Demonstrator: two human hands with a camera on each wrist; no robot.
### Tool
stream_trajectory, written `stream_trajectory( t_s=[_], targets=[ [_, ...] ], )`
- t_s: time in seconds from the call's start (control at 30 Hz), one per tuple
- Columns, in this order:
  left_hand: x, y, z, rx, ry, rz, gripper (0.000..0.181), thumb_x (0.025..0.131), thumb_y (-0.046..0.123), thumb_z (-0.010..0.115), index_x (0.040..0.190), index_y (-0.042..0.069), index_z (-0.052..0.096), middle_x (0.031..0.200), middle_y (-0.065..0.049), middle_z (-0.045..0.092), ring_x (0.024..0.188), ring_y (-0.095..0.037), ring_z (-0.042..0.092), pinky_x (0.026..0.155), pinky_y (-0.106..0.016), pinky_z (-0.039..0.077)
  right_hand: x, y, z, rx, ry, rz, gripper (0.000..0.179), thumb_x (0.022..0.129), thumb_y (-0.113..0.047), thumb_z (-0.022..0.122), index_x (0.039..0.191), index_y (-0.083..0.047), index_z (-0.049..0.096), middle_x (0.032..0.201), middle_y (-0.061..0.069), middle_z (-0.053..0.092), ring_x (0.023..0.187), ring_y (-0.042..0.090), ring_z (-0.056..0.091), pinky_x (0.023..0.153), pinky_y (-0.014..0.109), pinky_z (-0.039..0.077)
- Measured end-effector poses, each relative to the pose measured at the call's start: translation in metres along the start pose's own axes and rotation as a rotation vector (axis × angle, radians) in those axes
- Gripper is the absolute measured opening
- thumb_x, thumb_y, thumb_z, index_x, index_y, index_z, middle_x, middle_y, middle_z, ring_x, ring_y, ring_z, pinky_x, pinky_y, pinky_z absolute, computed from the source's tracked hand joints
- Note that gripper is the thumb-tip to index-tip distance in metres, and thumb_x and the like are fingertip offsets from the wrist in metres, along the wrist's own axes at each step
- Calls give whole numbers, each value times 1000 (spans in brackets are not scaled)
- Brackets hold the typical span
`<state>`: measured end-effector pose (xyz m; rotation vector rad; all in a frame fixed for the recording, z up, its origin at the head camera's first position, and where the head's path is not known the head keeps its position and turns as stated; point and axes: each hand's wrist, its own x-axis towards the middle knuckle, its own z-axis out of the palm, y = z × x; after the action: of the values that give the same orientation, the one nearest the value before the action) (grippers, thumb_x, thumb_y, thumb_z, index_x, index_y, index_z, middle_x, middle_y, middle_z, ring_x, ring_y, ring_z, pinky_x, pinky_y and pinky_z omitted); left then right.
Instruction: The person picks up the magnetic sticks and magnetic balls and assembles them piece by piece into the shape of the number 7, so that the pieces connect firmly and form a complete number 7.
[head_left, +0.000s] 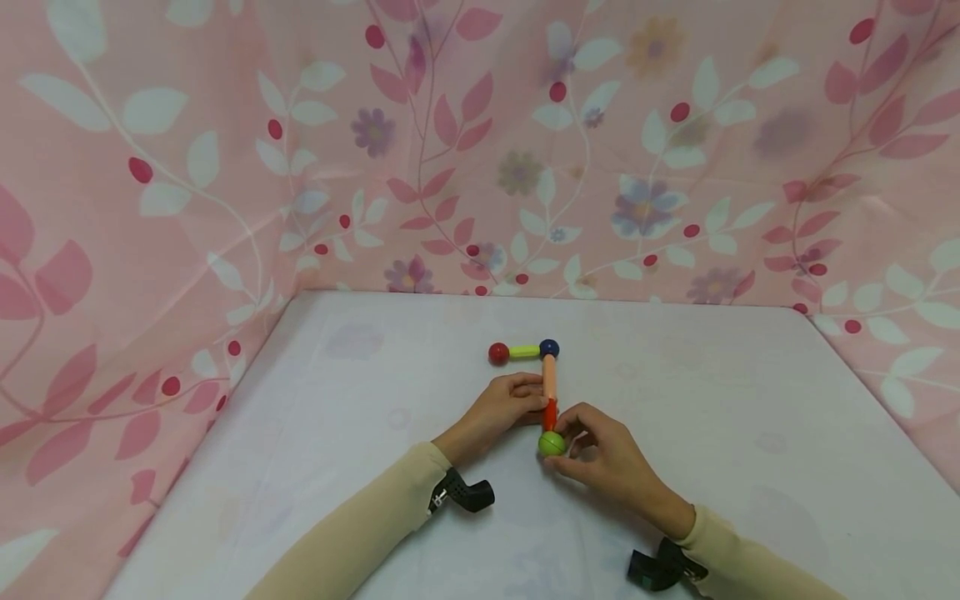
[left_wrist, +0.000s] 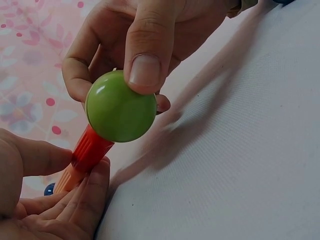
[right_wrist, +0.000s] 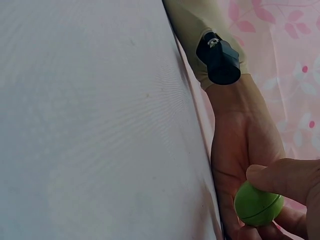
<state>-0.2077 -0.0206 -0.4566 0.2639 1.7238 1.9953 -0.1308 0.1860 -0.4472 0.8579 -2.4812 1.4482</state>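
Note:
A joined chain of toy pieces lies on the white-covered table. At its near end is a green ball [head_left: 552, 444], pinched between the thumb and fingers of my right hand [head_left: 611, 454]. The ball meets a red rod [left_wrist: 91, 149], which my left hand [head_left: 502, 408] pinches from the left side. Beyond the red rod comes an orange rod [head_left: 550, 377], then a dark blue ball [head_left: 550, 348]. From there a yellow-green rod [head_left: 524, 352] runs left to a red ball [head_left: 498, 353]. In the right wrist view the green ball [right_wrist: 257, 204] partly hides the right fingers.
The white table [head_left: 712, 400] extends around the hands. A pink cloth [head_left: 465, 167] with leaf and flower prints hangs behind and beside it. Black wrist cameras [head_left: 468, 493] sit at both sleeve cuffs.

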Motion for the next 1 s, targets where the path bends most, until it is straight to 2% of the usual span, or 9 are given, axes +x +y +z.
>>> stream_trajectory(
  t_s=[0.7,1.0],
  targets=[
    [1,0,1,6,1,7,41,102,4,65,141,-3,56,118,-12,73,108,-24,70,93,-35,57,0,0,1,-10,0,-6,41,79,-9,93,109,-11,65,102,-4,66,84,18,66,70,36,61],
    [-1,4,1,71,2,-16,43,102,10,66,143,-2,56,121,-10,72,107,-23,70,93,-36,57,-1,0,2,-8,2,-13,41,80,-10,93,109,-11,65,102,-3,66,84,19,67,70,37,61]
  ],
)
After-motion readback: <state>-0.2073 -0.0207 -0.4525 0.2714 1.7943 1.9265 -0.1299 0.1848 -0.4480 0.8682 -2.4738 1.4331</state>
